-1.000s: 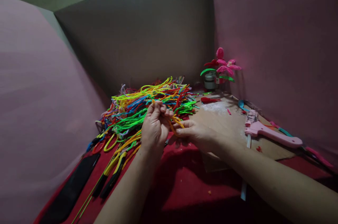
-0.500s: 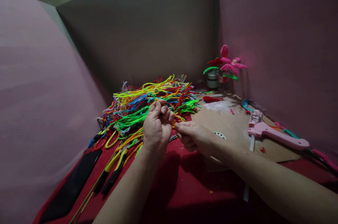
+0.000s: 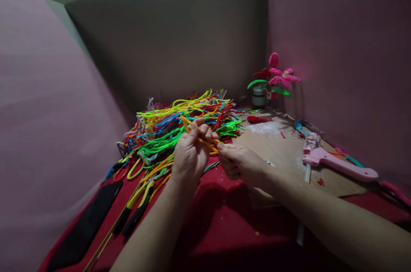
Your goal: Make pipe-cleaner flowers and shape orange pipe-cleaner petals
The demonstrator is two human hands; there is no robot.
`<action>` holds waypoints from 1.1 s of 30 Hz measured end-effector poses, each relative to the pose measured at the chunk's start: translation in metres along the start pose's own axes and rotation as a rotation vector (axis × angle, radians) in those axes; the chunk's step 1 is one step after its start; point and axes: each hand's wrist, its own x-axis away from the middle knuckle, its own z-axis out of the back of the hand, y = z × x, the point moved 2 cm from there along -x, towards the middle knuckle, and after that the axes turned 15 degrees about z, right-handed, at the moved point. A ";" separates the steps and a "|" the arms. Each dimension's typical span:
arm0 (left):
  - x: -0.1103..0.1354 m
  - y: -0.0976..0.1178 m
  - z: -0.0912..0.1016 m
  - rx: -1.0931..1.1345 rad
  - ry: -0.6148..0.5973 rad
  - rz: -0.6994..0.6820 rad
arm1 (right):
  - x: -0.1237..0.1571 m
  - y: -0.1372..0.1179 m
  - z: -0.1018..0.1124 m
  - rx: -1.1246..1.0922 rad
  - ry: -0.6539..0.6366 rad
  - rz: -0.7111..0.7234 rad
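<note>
Orange pipe cleaners point(image 3: 208, 145) run between my two hands, in front of a colourful heap of pipe cleaners point(image 3: 163, 135). My left hand point(image 3: 192, 152) is closed around them, palm towards me, and their far ends stick out above its thumb. On the other side, my right hand point(image 3: 236, 161) pinches the near ends between thumb and fingers. How the strands cross inside the left fist is hidden.
A pink glue gun point(image 3: 337, 163) lies on a brown board point(image 3: 282, 148) at right. Pliers with yellow and black handles point(image 3: 141, 208), scissors point(image 3: 135, 170) and a black flat object point(image 3: 86, 229) lie at left. Pink pipe-cleaner flowers point(image 3: 284, 77) stand at the back.
More of the orange pipe cleaners now shows above the left thumb and between the hands. My right hand has shifted slightly right, widening the gap.
</note>
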 end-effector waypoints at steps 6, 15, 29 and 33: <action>0.001 -0.015 0.001 -0.021 0.095 0.098 | -0.001 0.007 0.003 0.120 -0.041 0.006; 0.003 -0.008 0.001 0.025 0.179 0.042 | -0.002 0.005 0.002 -0.036 -0.126 -0.086; 0.003 -0.013 0.003 -0.073 0.191 0.004 | 0.004 -0.001 -0.010 1.118 -0.149 0.317; 0.002 -0.012 0.002 -0.082 0.228 -0.015 | 0.006 0.000 -0.010 1.126 -0.125 0.337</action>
